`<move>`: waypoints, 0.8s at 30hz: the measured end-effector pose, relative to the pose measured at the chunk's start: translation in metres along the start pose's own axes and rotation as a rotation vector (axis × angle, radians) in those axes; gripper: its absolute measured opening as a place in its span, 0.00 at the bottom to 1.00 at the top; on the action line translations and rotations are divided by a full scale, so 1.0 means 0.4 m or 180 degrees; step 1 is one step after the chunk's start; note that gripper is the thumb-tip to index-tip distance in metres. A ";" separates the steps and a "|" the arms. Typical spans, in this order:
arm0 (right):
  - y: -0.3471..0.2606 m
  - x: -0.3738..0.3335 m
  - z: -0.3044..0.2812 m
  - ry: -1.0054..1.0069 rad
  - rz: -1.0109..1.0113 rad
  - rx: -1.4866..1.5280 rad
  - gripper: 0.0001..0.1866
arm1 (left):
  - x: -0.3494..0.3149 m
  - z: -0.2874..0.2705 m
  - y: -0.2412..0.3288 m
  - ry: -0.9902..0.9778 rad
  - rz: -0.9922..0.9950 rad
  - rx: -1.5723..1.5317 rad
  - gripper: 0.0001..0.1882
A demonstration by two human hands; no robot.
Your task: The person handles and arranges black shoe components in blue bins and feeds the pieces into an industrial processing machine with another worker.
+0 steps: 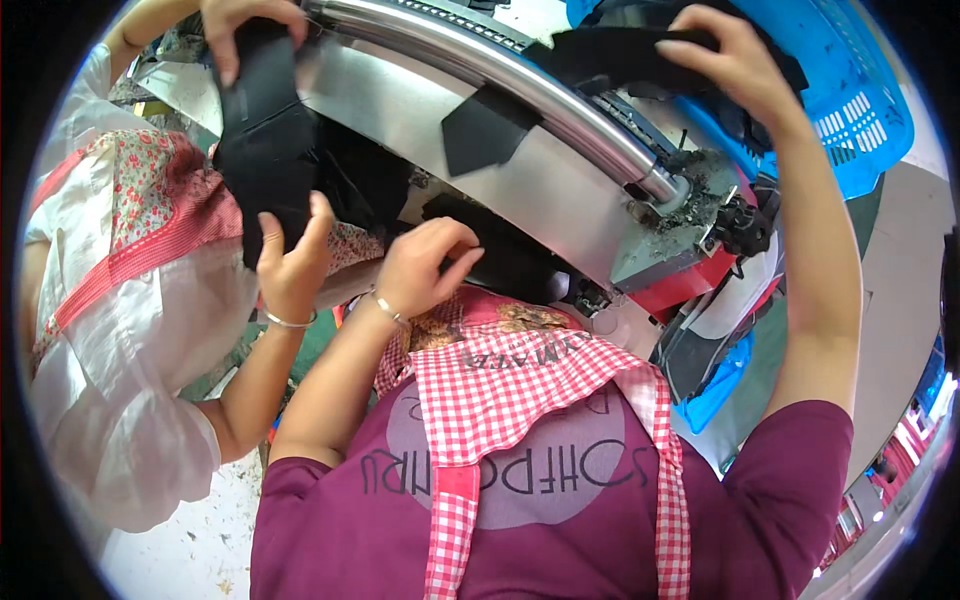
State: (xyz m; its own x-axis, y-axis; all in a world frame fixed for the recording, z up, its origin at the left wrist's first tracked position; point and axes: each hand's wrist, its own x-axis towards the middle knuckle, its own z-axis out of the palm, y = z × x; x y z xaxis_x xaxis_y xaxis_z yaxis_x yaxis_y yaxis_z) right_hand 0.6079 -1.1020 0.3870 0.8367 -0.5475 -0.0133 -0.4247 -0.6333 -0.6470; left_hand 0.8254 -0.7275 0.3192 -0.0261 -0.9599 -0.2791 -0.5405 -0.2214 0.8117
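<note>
My right hand (735, 65) reaches far right over the machine, thumb and fingers closed on a black flat piece (625, 58) of sheet material beyond the roller. My left hand (428, 265), with a bracelet at the wrist, is in front of the machine's near edge. Its fingers are curled toward the thumb; what they hold, if anything, is hidden. Dark material (510, 255) lies just beside and behind it. Another black cut piece (488, 130) rests on the metal plate (390, 105), against the shiny roller (590, 125).
At the left, a person in white and a floral apron holds black pieces (270, 150) in both hands. A blue plastic basket (868, 150) with black pieces stands far right. Dark scraps (700, 185) litter the roller's right end, above a red machine part (680, 285).
</note>
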 end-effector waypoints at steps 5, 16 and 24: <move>-0.227 -0.168 -0.197 0.0603 0.0735 0.0616 0.07 | 0.033 0.097 -0.095 -0.0530 0.0537 0.1389 0.35; -0.398 -0.700 -0.177 0.1295 0.0265 -0.2173 0.16 | 0.108 0.173 -0.097 -0.1212 0.0490 0.2253 0.29; -0.406 -0.766 0.143 -0.0038 0.0066 -0.1849 0.17 | 0.044 0.127 -0.109 -0.1256 0.0396 0.1438 0.23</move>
State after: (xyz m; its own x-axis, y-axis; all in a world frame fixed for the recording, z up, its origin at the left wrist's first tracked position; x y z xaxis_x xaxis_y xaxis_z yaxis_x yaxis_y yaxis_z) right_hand 0.4402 -0.8002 0.4525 0.8287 -0.5588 -0.0324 -0.5582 -0.8207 -0.1220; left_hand 0.8060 -0.7262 0.2527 -0.3749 -0.8185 -0.4353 -0.8142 0.0662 0.5768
